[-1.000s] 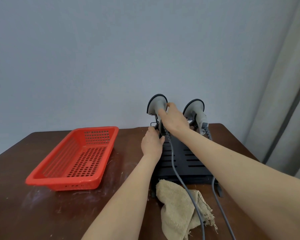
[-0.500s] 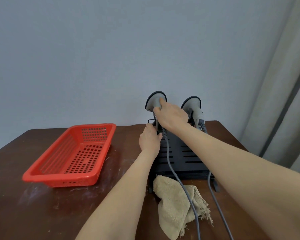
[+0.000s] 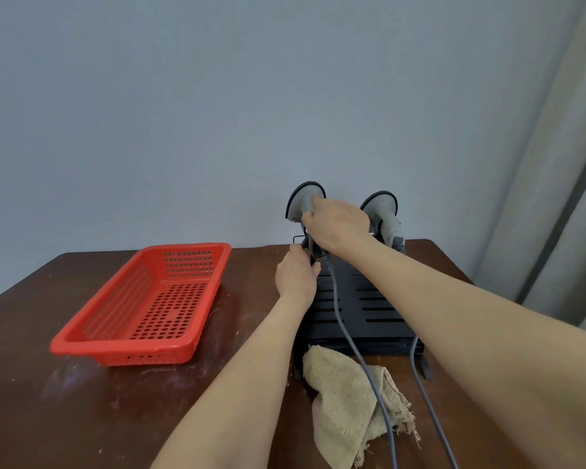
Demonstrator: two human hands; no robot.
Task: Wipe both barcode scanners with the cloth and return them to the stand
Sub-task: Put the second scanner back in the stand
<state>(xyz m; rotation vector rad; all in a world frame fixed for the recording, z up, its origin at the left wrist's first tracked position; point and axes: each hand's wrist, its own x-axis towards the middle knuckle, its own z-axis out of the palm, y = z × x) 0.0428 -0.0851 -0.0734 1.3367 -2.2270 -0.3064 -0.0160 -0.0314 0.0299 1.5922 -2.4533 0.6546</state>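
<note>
Two grey barcode scanners stand head-up at the back of a black slotted stand (image 3: 379,309). My right hand (image 3: 339,228) grips the left scanner (image 3: 303,201) around its neck. The right scanner (image 3: 384,211) sits alone in its holder. My left hand (image 3: 296,274) holds the stand's left rear edge, just below the left scanner. A beige cloth (image 3: 349,401) lies crumpled on the table in front of the stand, with the left scanner's grey cable (image 3: 356,353) running over it.
A red perforated plastic basket (image 3: 149,299) sits to the left on the dark wooden table (image 3: 82,418). A second grey cable (image 3: 423,394) trails toward me at the right. A grey wall is close behind, and a curtain (image 3: 555,198) hangs at the right.
My right hand has slid a little higher up the left scanner's neck. The view has tilted slightly; my left hand stays on the stand.
</note>
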